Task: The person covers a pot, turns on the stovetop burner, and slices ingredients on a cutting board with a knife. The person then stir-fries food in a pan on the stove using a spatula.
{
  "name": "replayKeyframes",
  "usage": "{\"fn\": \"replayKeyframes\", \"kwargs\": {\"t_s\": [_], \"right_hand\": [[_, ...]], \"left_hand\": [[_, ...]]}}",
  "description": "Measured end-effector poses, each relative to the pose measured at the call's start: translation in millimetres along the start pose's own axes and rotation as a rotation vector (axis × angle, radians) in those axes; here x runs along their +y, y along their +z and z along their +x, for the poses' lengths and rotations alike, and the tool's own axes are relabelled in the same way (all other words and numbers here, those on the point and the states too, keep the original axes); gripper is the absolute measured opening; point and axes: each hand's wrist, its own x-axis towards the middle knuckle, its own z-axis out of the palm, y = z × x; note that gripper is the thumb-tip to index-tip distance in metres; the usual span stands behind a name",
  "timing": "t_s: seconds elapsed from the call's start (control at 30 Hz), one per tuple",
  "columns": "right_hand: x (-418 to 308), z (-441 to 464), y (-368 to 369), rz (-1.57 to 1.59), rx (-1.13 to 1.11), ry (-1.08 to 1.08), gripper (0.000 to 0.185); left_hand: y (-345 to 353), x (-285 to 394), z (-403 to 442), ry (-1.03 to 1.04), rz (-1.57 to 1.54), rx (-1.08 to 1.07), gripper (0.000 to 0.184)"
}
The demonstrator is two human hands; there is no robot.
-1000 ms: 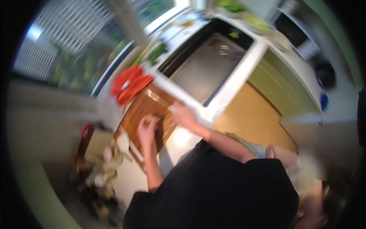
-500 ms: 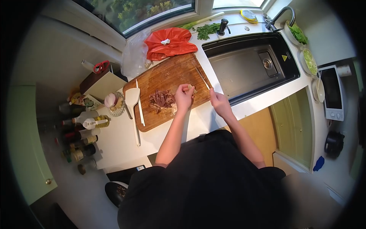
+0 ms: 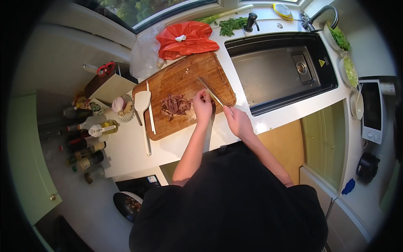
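Observation:
My right hand is closed round the handle of a knife, whose blade points up and left over the wooden cutting board. Beside the blade, my left hand pinches a small pale piece, partly hidden by the fingers. Strips of dark meat lie in a pile on the board, just left of my left hand. A white spatula and a pair of white chopsticks rest along the board's left side.
Behind the board is a red plastic bag. A black sink is on the right, with green herbs beyond its left corner. Bottles and a glass bowl stand at left. Bowls and a microwave are at right.
The view has steadied and turned since the first frame. The knife in my right hand has swung left, its blade now close to the piece in my left hand.

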Motion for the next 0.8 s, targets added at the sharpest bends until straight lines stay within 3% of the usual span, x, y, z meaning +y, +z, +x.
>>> {"fn": "replayKeyframes", "kwargs": {"t_s": [0.17,0.8], "right_hand": [[-7.2,-7.4,-0.6,-0.095,-0.010,-0.026,0.053],[2.9,-11.0,-3.1,-0.084,-0.053,-0.008,0.054]], "left_hand": [[3.3,9.9,-5.9,0.023,-0.002,0.118,0.017],[-0.4,0.9,3.5,-0.049,-0.057,0.073,0.011]]}}
